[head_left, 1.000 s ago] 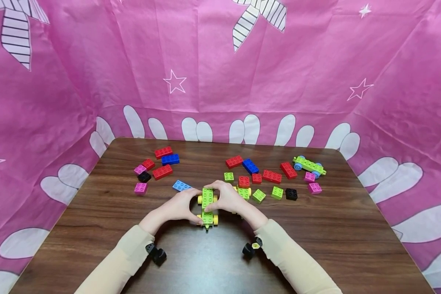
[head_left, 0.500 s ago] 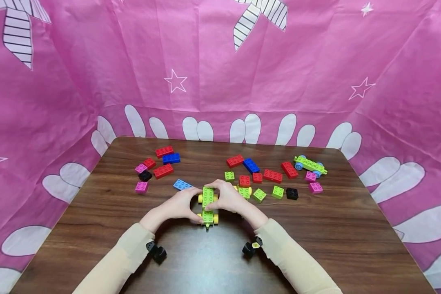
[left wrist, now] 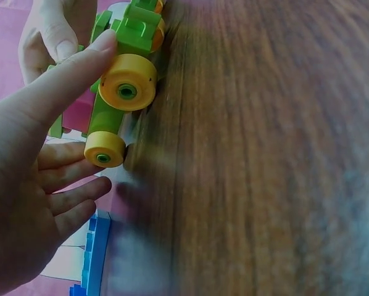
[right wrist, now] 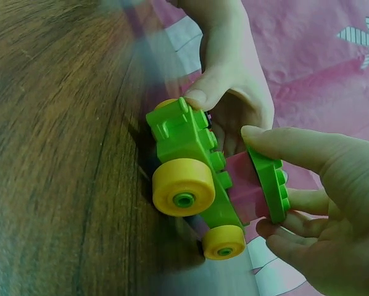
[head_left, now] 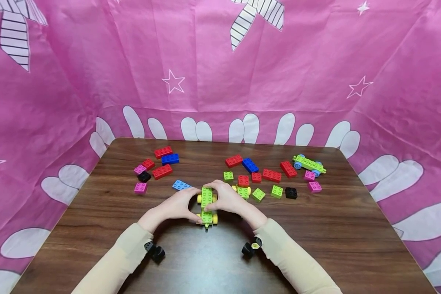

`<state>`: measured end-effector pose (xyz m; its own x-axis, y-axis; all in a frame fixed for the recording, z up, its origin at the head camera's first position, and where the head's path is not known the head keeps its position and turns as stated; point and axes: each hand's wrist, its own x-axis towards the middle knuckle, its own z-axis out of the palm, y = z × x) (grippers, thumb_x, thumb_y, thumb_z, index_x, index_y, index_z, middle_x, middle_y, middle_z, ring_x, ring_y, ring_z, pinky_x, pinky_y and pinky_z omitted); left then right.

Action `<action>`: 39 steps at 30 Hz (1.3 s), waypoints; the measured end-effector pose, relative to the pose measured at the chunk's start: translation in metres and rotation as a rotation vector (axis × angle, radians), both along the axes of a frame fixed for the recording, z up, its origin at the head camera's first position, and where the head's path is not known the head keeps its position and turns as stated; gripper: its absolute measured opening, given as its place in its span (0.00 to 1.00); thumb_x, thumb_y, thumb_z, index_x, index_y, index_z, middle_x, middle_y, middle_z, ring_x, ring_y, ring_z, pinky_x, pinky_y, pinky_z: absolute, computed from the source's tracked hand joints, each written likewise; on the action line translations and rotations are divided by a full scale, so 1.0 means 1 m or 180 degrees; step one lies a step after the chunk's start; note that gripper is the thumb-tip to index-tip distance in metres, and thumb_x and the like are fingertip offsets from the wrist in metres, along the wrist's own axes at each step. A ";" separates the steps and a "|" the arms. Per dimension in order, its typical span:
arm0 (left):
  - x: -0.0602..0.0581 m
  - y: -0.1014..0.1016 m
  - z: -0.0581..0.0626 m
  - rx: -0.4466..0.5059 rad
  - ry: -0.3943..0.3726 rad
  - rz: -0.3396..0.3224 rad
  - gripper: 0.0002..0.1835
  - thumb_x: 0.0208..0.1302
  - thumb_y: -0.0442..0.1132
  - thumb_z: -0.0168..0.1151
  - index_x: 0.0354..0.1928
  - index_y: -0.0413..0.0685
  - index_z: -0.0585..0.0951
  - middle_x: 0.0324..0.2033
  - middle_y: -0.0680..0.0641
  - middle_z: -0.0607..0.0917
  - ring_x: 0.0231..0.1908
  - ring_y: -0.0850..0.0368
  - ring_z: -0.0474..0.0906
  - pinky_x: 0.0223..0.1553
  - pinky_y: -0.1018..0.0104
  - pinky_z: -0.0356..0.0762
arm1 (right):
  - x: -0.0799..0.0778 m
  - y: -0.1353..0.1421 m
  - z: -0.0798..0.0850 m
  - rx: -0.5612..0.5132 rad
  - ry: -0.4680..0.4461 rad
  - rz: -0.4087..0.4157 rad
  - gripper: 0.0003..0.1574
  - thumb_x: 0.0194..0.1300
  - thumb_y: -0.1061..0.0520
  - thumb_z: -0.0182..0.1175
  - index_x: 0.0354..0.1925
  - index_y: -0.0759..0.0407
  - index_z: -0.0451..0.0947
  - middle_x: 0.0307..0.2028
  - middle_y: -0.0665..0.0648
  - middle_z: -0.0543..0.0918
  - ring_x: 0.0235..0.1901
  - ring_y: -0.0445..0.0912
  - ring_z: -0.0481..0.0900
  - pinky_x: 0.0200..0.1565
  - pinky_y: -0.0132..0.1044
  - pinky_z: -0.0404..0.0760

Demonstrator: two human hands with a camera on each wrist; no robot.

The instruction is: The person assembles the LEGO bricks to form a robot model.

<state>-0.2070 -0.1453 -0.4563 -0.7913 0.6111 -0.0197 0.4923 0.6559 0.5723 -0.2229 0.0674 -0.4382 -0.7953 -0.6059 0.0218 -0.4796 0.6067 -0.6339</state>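
In the head view a green toy car base (head_left: 207, 219) with yellow wheels stands at the table's middle. The right wrist view shows a pink brick (right wrist: 245, 190) on it, topped by a green brick (right wrist: 269, 185) with a slanted side. My left hand (head_left: 177, 205) holds the base, thumb at its near end and fingers by the far wheel (left wrist: 104, 149). My right hand (head_left: 226, 199) pinches the green top brick between thumb and fingers. A light blue brick (head_left: 181, 185) lies just beyond my left hand.
Another green car base (head_left: 243, 192) with yellow wheels is partly hidden behind my right hand. Farther right stands a blue-wheeled green base (head_left: 308, 164). Loose bricks lie around, such as a black brick (head_left: 291, 192) and a dark blue brick (head_left: 170, 159). A pink cloth (head_left: 220, 90) hangs behind the table.
Both hands keep their hold on the toy car in the same place. Only a slight shift of the whole head view shows.
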 end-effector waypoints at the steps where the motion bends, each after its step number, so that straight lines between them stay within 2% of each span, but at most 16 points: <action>1: 0.000 0.000 0.000 0.0004 0.0012 -0.0002 0.48 0.43 0.60 0.76 0.61 0.35 0.72 0.57 0.40 0.77 0.59 0.46 0.72 0.61 0.50 0.70 | 0.000 0.000 0.000 0.0029 0.0008 0.0007 0.43 0.48 0.47 0.76 0.59 0.62 0.74 0.54 0.59 0.79 0.51 0.50 0.77 0.54 0.47 0.77; 8: -0.002 0.001 0.002 0.0011 0.0079 -0.0004 0.49 0.44 0.60 0.75 0.62 0.35 0.71 0.59 0.39 0.77 0.60 0.45 0.72 0.61 0.49 0.70 | 0.002 0.002 0.005 0.0121 -0.0033 0.0069 0.48 0.51 0.45 0.74 0.64 0.62 0.68 0.60 0.61 0.75 0.52 0.51 0.77 0.54 0.46 0.78; 13: -0.002 0.001 0.004 0.0057 -0.0043 0.0081 0.52 0.45 0.60 0.74 0.66 0.35 0.67 0.62 0.38 0.74 0.63 0.43 0.69 0.63 0.46 0.67 | 0.005 0.006 0.012 0.0055 -0.0094 0.0062 0.51 0.52 0.42 0.72 0.67 0.61 0.64 0.63 0.60 0.72 0.57 0.52 0.75 0.56 0.48 0.76; 15: -0.001 0.000 0.004 0.0075 -0.0083 0.0154 0.53 0.45 0.61 0.74 0.68 0.37 0.66 0.64 0.38 0.72 0.64 0.43 0.68 0.64 0.45 0.66 | 0.007 0.008 0.015 0.0032 -0.0073 0.0066 0.50 0.53 0.43 0.72 0.67 0.61 0.64 0.64 0.61 0.71 0.60 0.52 0.73 0.59 0.50 0.74; 21: 0.000 0.000 0.006 0.0202 0.0028 0.0254 0.51 0.49 0.59 0.73 0.69 0.38 0.64 0.65 0.37 0.70 0.65 0.40 0.66 0.63 0.41 0.65 | 0.007 0.016 0.025 -0.0132 0.0080 0.0078 0.45 0.56 0.46 0.70 0.66 0.61 0.66 0.64 0.60 0.72 0.64 0.54 0.69 0.61 0.53 0.71; 29: -0.001 0.002 0.007 0.0411 0.0020 0.0246 0.41 0.54 0.55 0.71 0.66 0.42 0.70 0.62 0.41 0.74 0.63 0.45 0.70 0.62 0.45 0.68 | -0.002 0.036 0.032 -0.0575 0.0530 -0.0088 0.36 0.59 0.50 0.68 0.63 0.61 0.71 0.61 0.58 0.76 0.58 0.54 0.75 0.56 0.52 0.76; 30: -0.001 0.002 0.007 0.0411 0.0026 0.0240 0.41 0.54 0.55 0.71 0.65 0.42 0.70 0.62 0.42 0.75 0.62 0.46 0.70 0.62 0.45 0.69 | -0.003 0.039 0.033 -0.0656 0.0564 -0.0130 0.34 0.60 0.51 0.68 0.62 0.60 0.72 0.60 0.58 0.77 0.54 0.54 0.77 0.53 0.51 0.78; 39: 0.000 0.001 0.006 0.0444 0.0042 0.0229 0.39 0.54 0.55 0.71 0.64 0.43 0.71 0.60 0.43 0.76 0.61 0.47 0.72 0.62 0.47 0.69 | -0.010 0.064 0.029 -0.1494 0.0924 -0.0473 0.20 0.60 0.63 0.66 0.52 0.62 0.79 0.48 0.60 0.83 0.50 0.52 0.80 0.51 0.51 0.80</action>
